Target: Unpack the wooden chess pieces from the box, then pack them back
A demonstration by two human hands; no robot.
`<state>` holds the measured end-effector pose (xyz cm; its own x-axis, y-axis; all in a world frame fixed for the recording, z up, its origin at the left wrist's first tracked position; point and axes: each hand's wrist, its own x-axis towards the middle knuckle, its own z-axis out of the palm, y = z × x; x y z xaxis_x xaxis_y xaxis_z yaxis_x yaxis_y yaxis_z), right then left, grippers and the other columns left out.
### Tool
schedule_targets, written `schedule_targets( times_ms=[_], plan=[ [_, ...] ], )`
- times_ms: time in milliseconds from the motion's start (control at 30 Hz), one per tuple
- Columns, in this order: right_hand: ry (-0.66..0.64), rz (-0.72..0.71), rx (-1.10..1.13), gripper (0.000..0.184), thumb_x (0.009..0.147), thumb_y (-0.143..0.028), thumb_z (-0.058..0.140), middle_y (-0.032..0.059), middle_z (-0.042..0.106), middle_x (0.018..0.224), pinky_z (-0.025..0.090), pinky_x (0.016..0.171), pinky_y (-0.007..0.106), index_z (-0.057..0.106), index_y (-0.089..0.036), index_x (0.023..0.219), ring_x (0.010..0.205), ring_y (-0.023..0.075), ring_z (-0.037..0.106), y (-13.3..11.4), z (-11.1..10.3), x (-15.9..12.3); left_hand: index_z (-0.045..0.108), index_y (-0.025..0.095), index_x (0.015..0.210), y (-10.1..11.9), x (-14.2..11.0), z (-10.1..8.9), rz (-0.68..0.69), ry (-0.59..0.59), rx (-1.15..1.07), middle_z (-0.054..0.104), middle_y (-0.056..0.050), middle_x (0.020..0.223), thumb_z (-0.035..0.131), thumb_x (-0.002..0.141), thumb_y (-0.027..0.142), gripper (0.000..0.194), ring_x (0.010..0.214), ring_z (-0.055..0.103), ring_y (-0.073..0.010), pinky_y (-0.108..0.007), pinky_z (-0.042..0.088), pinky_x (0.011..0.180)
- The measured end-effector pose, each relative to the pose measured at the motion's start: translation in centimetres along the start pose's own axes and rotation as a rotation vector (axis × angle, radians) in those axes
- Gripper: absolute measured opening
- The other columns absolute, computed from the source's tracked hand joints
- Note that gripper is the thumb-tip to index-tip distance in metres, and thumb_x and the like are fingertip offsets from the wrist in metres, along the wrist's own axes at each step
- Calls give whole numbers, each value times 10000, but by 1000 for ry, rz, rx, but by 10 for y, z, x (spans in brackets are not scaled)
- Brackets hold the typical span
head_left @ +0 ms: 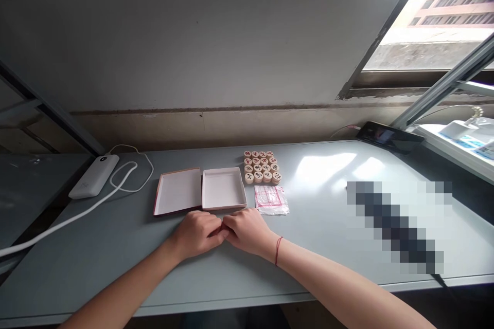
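My left hand (200,234) and my right hand (245,229) rest on the grey table with fingers curled, touching each other at the fingertips. No object shows in either one. A red string bracelet (278,251) circles my right wrist. Just beyond the hands lie two shallow open box halves, a left one (179,193) and a right one (223,187), side by side with pale insides. To their right, wooden Chinese chess pieces (262,167) stand stacked in a square block of rows. In front of that block lies a folded plastic sheet with red lines (271,199).
A white power bank (94,177) with a white cable (87,211) lies at the left. Toward the right is a blurred dark item (397,229). A black phone-like device (388,136) leans at the back right, near a metal frame post (443,82). A wall (216,131) borders the table's back.
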<state>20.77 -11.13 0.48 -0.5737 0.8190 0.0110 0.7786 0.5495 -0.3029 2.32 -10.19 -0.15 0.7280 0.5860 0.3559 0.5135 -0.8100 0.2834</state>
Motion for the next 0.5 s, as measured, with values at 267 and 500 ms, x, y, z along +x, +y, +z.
schedule_targets(
  times_ms=[267,500],
  plan=[
    [227,58,96,87,820,-240,566,37,663,778,430,629,259,643,-201,825,727,164,597,49,-51,-35,627,160,1058,4,0,-11,-124,307,340,663,-76,942,504,908,152,194,827,526,-201,-334,399,750],
    [122,304,29,175,768,-156,519,65,647,984,500,696,318,642,-214,877,873,214,614,80,-50,-50,636,204,906,2,-3,-12,-167,139,355,691,-17,902,491,904,89,186,859,516,-209,-349,325,715]
  ],
)
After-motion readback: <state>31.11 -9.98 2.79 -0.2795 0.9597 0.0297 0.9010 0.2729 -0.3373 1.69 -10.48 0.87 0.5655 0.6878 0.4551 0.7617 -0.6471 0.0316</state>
